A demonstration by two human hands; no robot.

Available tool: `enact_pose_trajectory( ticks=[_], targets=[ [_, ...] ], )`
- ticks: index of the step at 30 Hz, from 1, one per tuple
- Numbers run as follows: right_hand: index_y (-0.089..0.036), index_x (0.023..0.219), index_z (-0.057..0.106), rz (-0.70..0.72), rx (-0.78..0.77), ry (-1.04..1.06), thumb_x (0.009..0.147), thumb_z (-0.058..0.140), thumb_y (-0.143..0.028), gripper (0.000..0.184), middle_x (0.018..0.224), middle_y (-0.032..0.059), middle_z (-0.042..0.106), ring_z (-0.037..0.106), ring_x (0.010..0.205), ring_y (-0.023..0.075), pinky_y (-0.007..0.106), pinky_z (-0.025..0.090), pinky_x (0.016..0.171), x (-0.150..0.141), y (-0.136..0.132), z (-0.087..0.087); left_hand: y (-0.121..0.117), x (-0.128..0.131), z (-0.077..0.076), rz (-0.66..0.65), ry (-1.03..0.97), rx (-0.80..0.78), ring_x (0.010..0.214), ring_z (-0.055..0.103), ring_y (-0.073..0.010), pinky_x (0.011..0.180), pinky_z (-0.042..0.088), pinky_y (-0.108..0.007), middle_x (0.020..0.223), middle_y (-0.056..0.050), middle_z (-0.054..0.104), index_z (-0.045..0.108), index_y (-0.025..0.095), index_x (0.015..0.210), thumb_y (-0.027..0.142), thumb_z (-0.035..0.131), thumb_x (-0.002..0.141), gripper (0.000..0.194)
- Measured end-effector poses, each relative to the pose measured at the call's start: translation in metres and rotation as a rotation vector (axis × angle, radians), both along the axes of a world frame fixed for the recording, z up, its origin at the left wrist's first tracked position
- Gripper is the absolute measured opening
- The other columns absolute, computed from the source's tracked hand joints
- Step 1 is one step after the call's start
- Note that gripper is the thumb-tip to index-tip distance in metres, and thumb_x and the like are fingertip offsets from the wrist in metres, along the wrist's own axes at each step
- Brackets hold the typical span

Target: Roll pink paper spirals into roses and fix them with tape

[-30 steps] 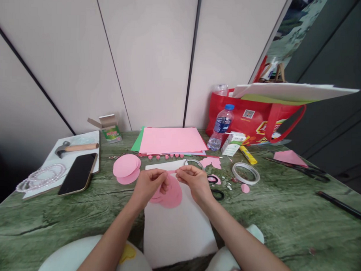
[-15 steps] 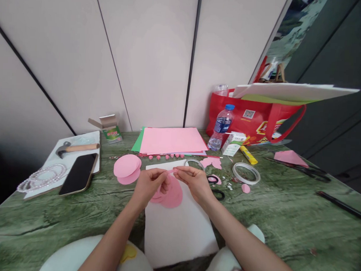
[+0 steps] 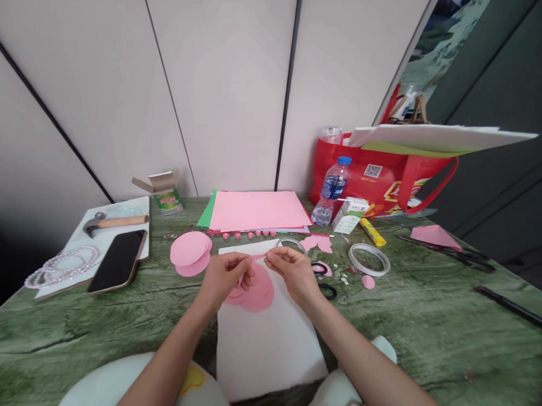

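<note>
Between my two hands stretches a narrow pink paper strip (image 3: 258,257). My left hand (image 3: 227,276) pinches it on one side, and my right hand (image 3: 290,272) pinches the other end between thumb and fingers. Below them, pink paper pieces with rounded edges (image 3: 261,294) lie on a white board (image 3: 268,357), partly hidden by my left hand. Whether the strip joins these pieces I cannot tell. Just right of my right hand are the black handles of scissors (image 3: 327,292). A stack of pink paper circles (image 3: 190,250) rests to the left.
Behind the board lie pink paper sheets (image 3: 262,208) and a row of small pink rolls (image 3: 251,235). Tape (image 3: 369,260), a glue stick (image 3: 372,232), a water bottle (image 3: 331,193) and a red bag (image 3: 365,182) stand right. Left are a phone (image 3: 118,261) and a hammer (image 3: 119,221).
My right hand's fingertips dipped inward over the strip and have moved slightly back right, so more strip shows between the hands. My left hand has stayed in place.
</note>
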State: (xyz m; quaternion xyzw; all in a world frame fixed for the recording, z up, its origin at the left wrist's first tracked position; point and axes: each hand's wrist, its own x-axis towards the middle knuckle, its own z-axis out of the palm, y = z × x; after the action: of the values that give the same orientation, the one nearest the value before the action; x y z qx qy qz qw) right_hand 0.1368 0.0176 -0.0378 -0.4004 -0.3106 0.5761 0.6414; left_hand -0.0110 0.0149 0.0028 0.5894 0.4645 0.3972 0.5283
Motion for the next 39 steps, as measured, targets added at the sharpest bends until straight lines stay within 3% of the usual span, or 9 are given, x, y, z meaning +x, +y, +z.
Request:
enact_pose_trajectory(
  ticks=[9, 27, 39],
  targets=[
    [-0.015, 0.071, 0.068, 0.037, 0.024, 0.021, 0.049, 0.077, -0.031, 0.029, 0.068, 0.0036, 0.067, 0.061, 0.066, 0.015, 0.035, 0.048, 0.077, -0.0004, -0.0011, -0.0004, 0.0, -0.0001, -0.0003, 0.01, -0.012, -0.007, 0.04, 0.05, -0.0088, 0.039, 0.04, -0.019, 0.053, -0.002, 0.06, 0.058, 0.012, 0.061, 0.029, 0.058, 0.07, 0.019],
    [-0.018, 0.065, 0.063, -0.004, 0.002, 0.002, 0.048, 0.077, -0.029, 0.025, 0.059, -0.0017, 0.063, 0.058, 0.055, 0.0106, 0.027, 0.049, 0.061, -0.0002, -0.0006, 0.0001, -0.0003, 0.0009, 0.0015, 0.023, -0.01, -0.015, 0.039, 0.051, -0.0081, 0.038, 0.04, -0.017, 0.052, -0.002, 0.06, 0.059, 0.012, 0.062, 0.027, 0.057, 0.07, 0.018],
    [-0.016, 0.066, 0.067, -0.012, -0.003, 0.038, 0.047, 0.077, -0.031, 0.026, 0.064, 0.0013, 0.065, 0.059, 0.061, 0.013, 0.032, 0.049, 0.073, -0.0012, -0.0003, 0.0004, -0.0006, 0.0005, 0.0015, 0.03, -0.001, -0.01, 0.039, 0.051, -0.0088, 0.038, 0.04, -0.018, 0.052, -0.002, 0.06, 0.058, 0.012, 0.062, 0.029, 0.057, 0.069, 0.019]
  ],
)
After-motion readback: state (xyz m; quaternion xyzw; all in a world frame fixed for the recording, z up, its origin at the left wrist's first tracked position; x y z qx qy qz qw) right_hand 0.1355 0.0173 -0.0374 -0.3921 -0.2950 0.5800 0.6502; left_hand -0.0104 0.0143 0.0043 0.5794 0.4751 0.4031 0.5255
